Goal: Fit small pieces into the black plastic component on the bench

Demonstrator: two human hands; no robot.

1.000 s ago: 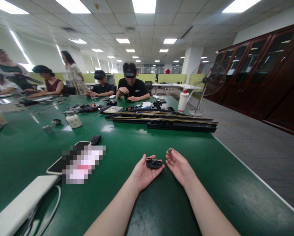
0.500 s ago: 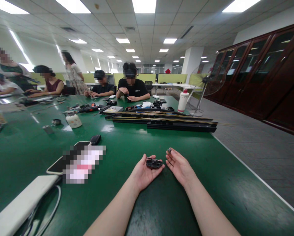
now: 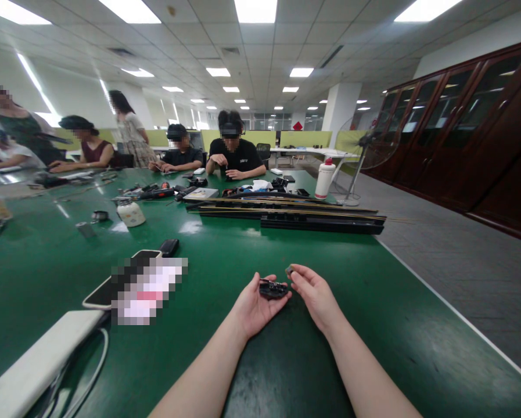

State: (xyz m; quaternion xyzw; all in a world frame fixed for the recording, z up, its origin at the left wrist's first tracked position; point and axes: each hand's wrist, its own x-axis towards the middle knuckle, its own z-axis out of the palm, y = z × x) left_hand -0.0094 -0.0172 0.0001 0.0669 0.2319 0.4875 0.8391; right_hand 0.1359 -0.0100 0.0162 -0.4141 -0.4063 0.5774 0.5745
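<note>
My left hand (image 3: pixel 257 307) is turned palm up above the green table, its fingers curled around a small black plastic device (image 3: pixel 273 288) with an uneven, open-looking top. Close by on the right, my right hand (image 3: pixel 315 293) pinches a tiny grey piece (image 3: pixel 289 270) between thumb and fingertips. That piece is just beyond the right end of the black device, and a small gap seems to separate them. Its exact kind is too small to make out.
Left of my arms lie a phone (image 3: pixel 107 292), a lit blurred-out screen (image 3: pixel 149 293) and a white power strip (image 3: pixel 46 360) with cables. Long black rails (image 3: pixel 321 224) cross the table ahead, near a white bottle (image 3: pixel 325 179). Several people sit beyond.
My right hand has moved left toward the black device and turned, bringing the small grey piece closer to it. My left hand has stayed nearly still.
</note>
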